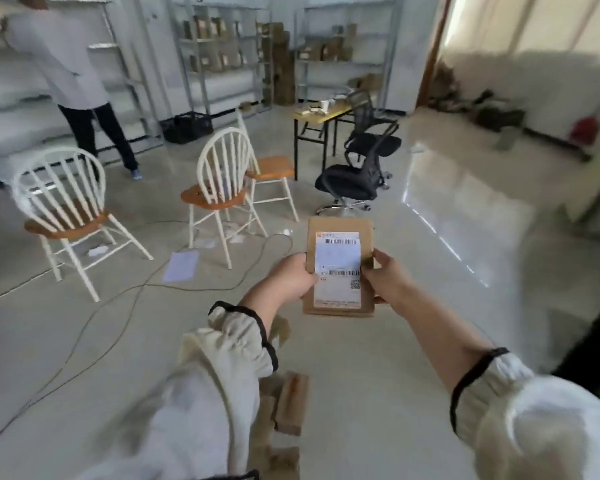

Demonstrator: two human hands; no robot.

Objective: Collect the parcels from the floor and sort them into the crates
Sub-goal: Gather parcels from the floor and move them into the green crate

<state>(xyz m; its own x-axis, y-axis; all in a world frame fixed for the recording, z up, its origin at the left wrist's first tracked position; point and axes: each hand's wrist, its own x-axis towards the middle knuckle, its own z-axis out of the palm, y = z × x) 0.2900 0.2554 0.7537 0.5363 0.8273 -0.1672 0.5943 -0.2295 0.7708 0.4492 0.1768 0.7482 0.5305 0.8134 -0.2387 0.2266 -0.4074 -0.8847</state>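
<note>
Flat brown cardboard parcel (339, 263) with white label (336, 291), mid-frame, held off the pale floor (361, 368).
Lower centre, I see further brown cardboard parcels (291, 403) lying on the floor. Left hand (293, 278) grips the held parcel's left edge, thumb on the label; right hand (387, 275) pinches the right edge, fingers curled behind.
</note>
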